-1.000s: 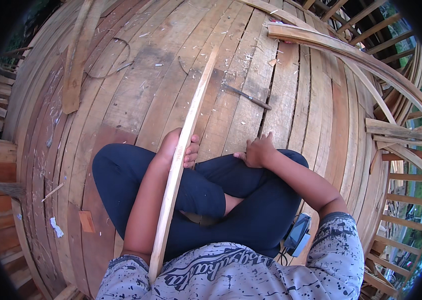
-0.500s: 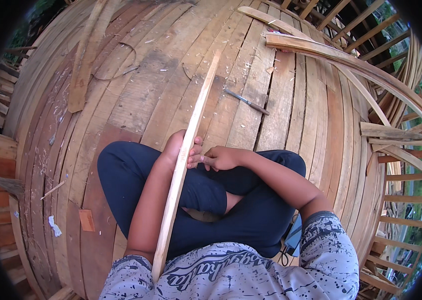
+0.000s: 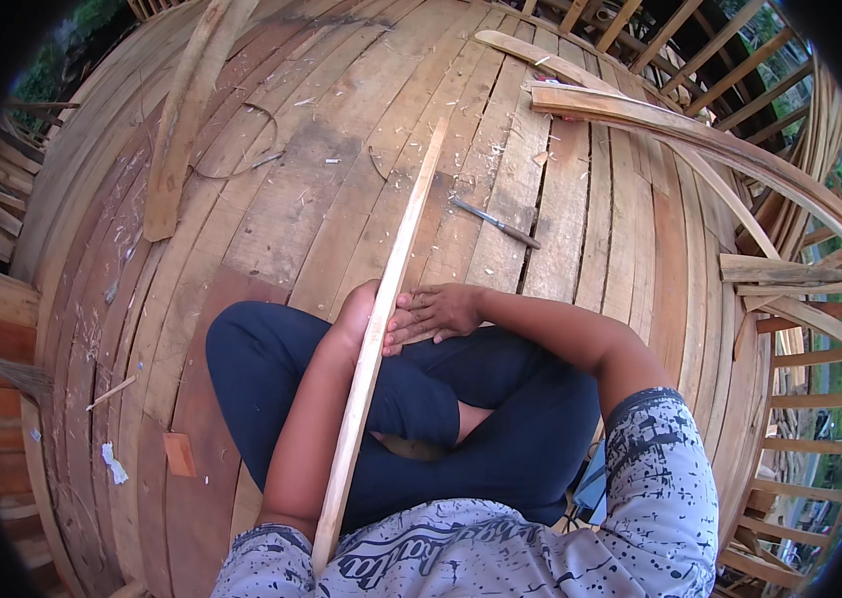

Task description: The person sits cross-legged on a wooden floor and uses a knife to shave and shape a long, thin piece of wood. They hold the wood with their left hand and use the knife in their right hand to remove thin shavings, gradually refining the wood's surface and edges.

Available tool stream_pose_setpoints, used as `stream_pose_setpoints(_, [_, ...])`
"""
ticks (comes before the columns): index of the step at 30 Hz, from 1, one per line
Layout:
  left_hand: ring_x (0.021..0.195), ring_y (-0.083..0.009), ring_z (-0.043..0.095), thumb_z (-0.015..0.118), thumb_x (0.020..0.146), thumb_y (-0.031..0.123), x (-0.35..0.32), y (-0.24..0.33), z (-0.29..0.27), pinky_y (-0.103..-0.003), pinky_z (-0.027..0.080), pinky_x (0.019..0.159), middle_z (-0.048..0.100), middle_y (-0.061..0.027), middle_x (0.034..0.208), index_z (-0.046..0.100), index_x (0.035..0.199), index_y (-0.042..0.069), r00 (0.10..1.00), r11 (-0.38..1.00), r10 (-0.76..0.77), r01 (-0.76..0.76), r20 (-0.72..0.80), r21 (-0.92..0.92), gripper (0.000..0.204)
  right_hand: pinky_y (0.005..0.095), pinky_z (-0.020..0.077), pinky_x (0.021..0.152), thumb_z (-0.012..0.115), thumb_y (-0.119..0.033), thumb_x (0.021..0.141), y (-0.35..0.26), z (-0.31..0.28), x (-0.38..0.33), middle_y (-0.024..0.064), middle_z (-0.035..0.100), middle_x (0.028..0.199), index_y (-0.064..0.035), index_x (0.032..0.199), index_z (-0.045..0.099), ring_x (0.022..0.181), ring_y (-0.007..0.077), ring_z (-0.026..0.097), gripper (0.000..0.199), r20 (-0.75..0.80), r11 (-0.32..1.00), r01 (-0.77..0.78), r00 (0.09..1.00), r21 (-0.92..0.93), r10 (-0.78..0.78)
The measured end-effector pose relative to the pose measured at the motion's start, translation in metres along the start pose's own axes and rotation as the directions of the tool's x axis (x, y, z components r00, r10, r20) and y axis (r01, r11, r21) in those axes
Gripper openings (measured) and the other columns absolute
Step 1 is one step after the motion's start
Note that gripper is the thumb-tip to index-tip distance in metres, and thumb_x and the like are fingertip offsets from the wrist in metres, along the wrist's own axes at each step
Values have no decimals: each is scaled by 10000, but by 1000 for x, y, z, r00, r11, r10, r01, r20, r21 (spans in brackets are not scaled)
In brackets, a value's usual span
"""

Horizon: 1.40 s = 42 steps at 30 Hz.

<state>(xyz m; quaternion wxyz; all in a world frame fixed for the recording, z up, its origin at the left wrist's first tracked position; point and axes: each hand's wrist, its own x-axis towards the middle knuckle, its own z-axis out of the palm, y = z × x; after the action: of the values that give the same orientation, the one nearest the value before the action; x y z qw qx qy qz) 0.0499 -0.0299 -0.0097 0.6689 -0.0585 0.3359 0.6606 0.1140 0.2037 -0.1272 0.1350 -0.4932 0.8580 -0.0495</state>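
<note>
A long, pale wooden strip point(image 3: 381, 309) runs from my chest out past my crossed legs, its far tip over the floorboards. My left hand point(image 3: 355, 307) grips it from beneath near the middle, so the strip hides part of the palm and fingers. From the right, my right hand point(image 3: 444, 313) reaches across with its fingers stretched out flat, their tips against the strip's side and over the left hand's fingers. Beyond the hands, a chisel-like tool point(image 3: 494, 221) with a dark handle and grey metal blade lies on the floor.
Wood shavings litter the plank floor point(image 3: 277, 229). A broad board point(image 3: 170, 169) lies at the far left, and curved planks point(image 3: 680, 125) stretch across the right. A thin cord point(image 3: 232, 177) loops ahead. By my right hip sits a blue-grey box point(image 3: 592, 485) with a cable.
My right hand has gone from bent fingers at the left fingertips to flat, stretched fingers against the strip and left hand. The whole view has shifted slightly.
</note>
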Motion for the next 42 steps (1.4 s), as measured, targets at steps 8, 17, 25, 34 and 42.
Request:
stream_pose_setpoints(8, [372,-170,410,306,968,443,-7,5,-18,-331,373,339,401,-17,501,490,831,160,997,1000,1,1,81,-26,365,550,101,1218,327,-423,1037,35,-19,-36,133,218,1626,-121,1557,259,1515,329,144,606,-192,908,-387,915,-162,356])
stream_pose_setpoints(17, [365,-168,412,307,971,426,12,1,-10,-315,369,323,409,-22,498,494,827,155,999,999,-14,13,37,32,359,520,88,1221,358,-509,1006,55,-10,-77,164,179,1632,-86,1550,253,1522,250,138,698,-292,553,-805,594,-217,750])
stream_pose_setpoints(25, [355,-164,421,309,969,420,5,4,-17,-322,376,312,414,-19,487,503,810,154,1000,1000,-1,1,25,13,365,458,565,695,402,-451,1006,32,-59,-70,229,698,860,48,971,707,752,322,709,585,606,-18,-990,70,138,792])
stream_pose_setpoints(34, [348,-162,424,316,978,401,12,-1,-10,-314,380,302,423,-22,481,507,800,151,1000,999,-16,16,-8,46,362,385,572,754,332,-675,976,96,-42,-104,209,676,1169,15,1277,589,954,268,699,795,460,-204,-585,330,785,824])
stream_pose_setpoints(42, [337,-134,398,300,1005,442,2,2,-1,-286,350,305,405,-2,477,475,787,156,1000,999,3,-2,-24,39,399,437,553,841,307,-629,1009,87,-36,-84,201,688,1076,27,1206,573,969,290,692,735,605,-295,-570,489,767,628])
